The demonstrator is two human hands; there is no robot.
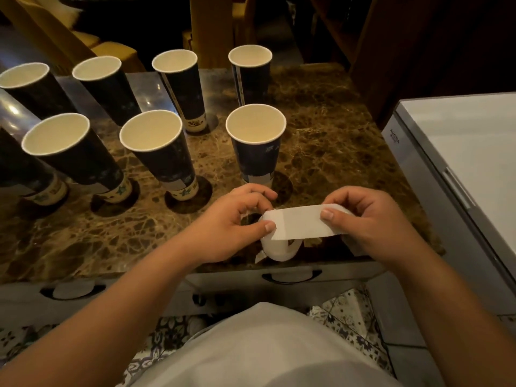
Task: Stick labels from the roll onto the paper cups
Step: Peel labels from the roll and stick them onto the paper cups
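Several tall dark-blue paper cups stand open-mouthed on the brown marble counter [329, 129], in two rows. The nearest cup [255, 141] is just beyond my hands and carries a pale label low on its side. A white label roll [279, 251] hangs over the counter's front edge, and a white strip [300, 223] is pulled out from it. My left hand [231, 227] pinches the strip's left end by the roll. At the strip's right end, my right hand [365, 222] pinches it with thumb on top.
A white appliance [460, 152] stands to the right of the counter. Drawer handles [291, 276] sit under the counter's front edge. Patterned floor tiles show below. Dark furniture stands behind the counter.
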